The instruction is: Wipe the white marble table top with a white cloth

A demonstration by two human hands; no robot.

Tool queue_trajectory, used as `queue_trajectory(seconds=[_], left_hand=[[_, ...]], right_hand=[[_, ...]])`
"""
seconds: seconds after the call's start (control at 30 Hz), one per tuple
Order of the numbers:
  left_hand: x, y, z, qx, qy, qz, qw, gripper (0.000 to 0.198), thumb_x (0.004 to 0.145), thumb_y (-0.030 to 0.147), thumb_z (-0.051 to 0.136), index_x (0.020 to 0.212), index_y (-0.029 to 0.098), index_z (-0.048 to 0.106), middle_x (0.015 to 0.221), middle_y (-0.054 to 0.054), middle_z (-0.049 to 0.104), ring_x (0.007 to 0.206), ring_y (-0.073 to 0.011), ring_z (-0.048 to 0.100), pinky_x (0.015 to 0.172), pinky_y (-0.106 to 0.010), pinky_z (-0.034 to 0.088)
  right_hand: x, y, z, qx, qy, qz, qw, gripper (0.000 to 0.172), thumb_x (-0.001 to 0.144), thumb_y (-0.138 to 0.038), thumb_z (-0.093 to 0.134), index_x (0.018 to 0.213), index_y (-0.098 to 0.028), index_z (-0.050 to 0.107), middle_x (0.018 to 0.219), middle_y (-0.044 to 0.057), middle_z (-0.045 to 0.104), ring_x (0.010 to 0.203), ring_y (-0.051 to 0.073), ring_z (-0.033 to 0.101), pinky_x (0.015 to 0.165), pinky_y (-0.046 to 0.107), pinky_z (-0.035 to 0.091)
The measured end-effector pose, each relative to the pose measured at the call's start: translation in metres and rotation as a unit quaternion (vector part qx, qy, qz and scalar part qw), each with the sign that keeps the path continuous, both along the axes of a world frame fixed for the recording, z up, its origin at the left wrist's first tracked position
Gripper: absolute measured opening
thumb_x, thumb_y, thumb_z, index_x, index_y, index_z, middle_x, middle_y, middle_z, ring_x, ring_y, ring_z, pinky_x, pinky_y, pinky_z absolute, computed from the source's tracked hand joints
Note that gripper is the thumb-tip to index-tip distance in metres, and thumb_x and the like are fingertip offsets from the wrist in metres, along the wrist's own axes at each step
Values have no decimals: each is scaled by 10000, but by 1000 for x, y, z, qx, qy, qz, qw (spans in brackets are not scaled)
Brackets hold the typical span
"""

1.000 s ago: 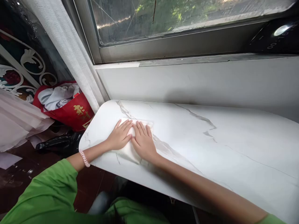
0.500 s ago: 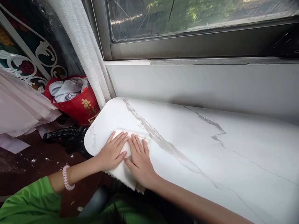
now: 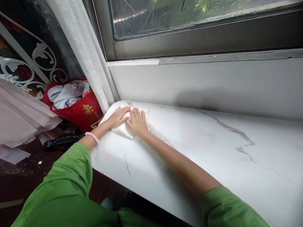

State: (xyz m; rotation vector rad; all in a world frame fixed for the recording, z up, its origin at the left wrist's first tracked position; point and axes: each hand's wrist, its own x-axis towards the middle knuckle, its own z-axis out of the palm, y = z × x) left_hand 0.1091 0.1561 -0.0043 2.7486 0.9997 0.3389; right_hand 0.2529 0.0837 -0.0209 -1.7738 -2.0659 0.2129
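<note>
A white cloth (image 3: 125, 130) lies flat near the far left corner of a white marble-patterned tabletop (image 3: 189, 142). My left hand (image 3: 119, 117) rests palm down on the cloth's left part, fingers stretched out. Beside it, my right hand (image 3: 137, 123) presses flat on the cloth with its fingers extended. The two hands almost meet at the thumbs. Part of the cloth is hidden beneath them. A pink coiled band (image 3: 92, 136) circles my left wrist.
Behind the tabletop stand a white wall panel (image 3: 151, 83) and a metal-framed window (image 3: 189, 47). A pale curtain (image 3: 82, 50) hangs at the left corner. Left of the table are a red bag (image 3: 82, 110) stuffed with light fabric, a black plastic bag (image 3: 61, 141) and pink drapery (image 3: 23, 116).
Both hands and the cloth have moved away from me, from the table's near left edge toward the back corner by the wall. My arms are now more stretched out.
</note>
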Motion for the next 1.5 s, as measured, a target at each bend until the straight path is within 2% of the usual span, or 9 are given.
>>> queue_trajectory(seconds=[0.17,0.33,0.53,0.73,0.9,1.07,1.37,1.5], left_hand=[[10,61,-5,-8,-20,-10,1000,470,930,362,378,1347,152,433,1447,-103,460,1369,-203,366,1190,-436,91],[11,92,-8,-4,-15,-9,1000,452,940,383,355,1337,182,435,1438,-87,469,1365,-196,368,1187,-432,104],[8,103,-9,1,-10,-9,1000,477,949,436,335,1341,180,431,1458,-98,443,1376,-214,350,1183,-457,106],[7,94,-10,2,11,24,1000,505,965,440,293,1375,169,407,1491,-97,402,1405,-212,303,1185,-468,87],[-8,71,-9,-6,1,46,999,542,966,473,279,1393,165,408,1504,-94,386,1423,-218,269,1189,-466,77],[-38,30,-3,-22,-12,41,999,580,961,519,277,1402,167,411,1508,-87,381,1427,-214,262,1193,-452,72],[-102,-78,4,-40,-43,60,996,550,957,483,337,1420,193,409,1504,-72,387,1419,-204,286,1192,-459,80],[-118,-128,8,-37,-51,92,994,530,951,465,361,1414,216,426,1499,-61,394,1419,-205,286,1194,-458,79]], right_hand=[[5,55,-2,5,-3,-28,1000,631,937,-327,259,1458,27,289,1539,207,280,1444,271,178,1162,473,93],[6,84,-4,23,-6,-32,999,609,937,-317,267,1440,22,324,1525,207,311,1433,275,207,1153,483,112],[5,93,-6,34,4,-24,999,601,939,-315,279,1429,28,341,1515,222,323,1428,288,210,1152,485,91],[6,89,-6,38,9,-12,999,604,935,-313,277,1436,18,336,1520,223,312,1429,289,211,1147,487,90],[-4,73,-3,11,6,11,1000,609,940,-325,277,1457,-7,314,1541,200,280,1440,271,191,1154,479,95],[-32,34,-1,16,12,20,1000,610,942,-313,293,1461,9,300,1538,223,270,1444,283,178,1158,485,70],[-81,-68,7,22,35,80,996,637,931,-301,340,1459,51,279,1528,268,251,1440,335,163,1154,522,66],[-92,-107,11,15,51,131,990,653,933,-325,345,1455,61,278,1532,267,239,1444,342,145,1154,544,71]])
